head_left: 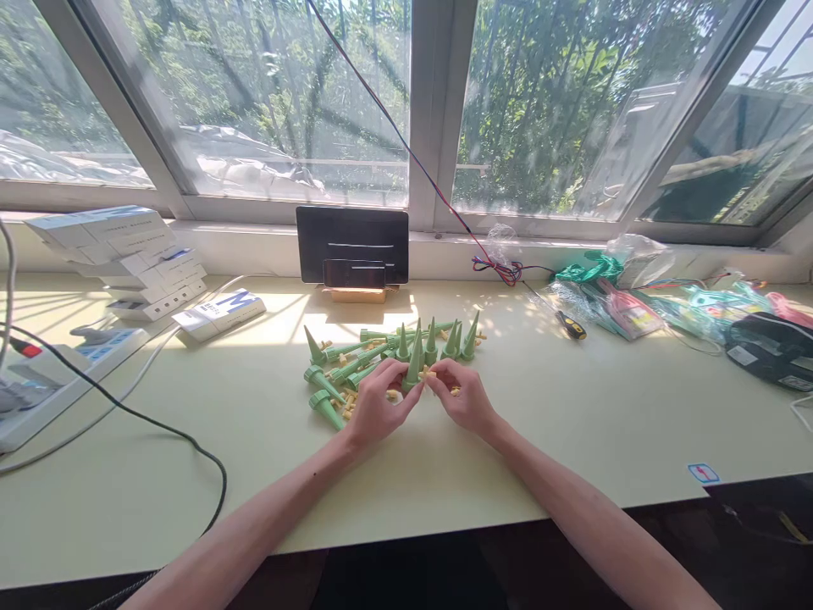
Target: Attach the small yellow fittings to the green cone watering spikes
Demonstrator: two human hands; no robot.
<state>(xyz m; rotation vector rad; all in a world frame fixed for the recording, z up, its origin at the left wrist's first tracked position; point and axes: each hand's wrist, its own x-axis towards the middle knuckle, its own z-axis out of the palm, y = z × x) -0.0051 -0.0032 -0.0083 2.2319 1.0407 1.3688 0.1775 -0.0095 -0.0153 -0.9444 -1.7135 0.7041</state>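
My left hand (379, 402) is closed around the base of a green plant watering spike (414, 357), whose tip points up. My right hand (462, 396) pinches a small yellow valve piece (427, 373) against the side of that spike; whether it sits inside the spike I cannot tell. Just behind my hands stand several more upright green spikes (470, 337). To the left, other green spikes (325, 408) lie on their sides, with small yellow pieces (348, 405) scattered among them. My fingers partly hide the held spike's base.
A tablet (352, 241) with a phone before it stands by the window. White boxes (127, 254) are stacked at left, near a power strip (76, 381) and cables. Plastic bags (626, 305), a screwdriver (570, 325) and a black case (771, 349) lie at right on the table (572, 415).
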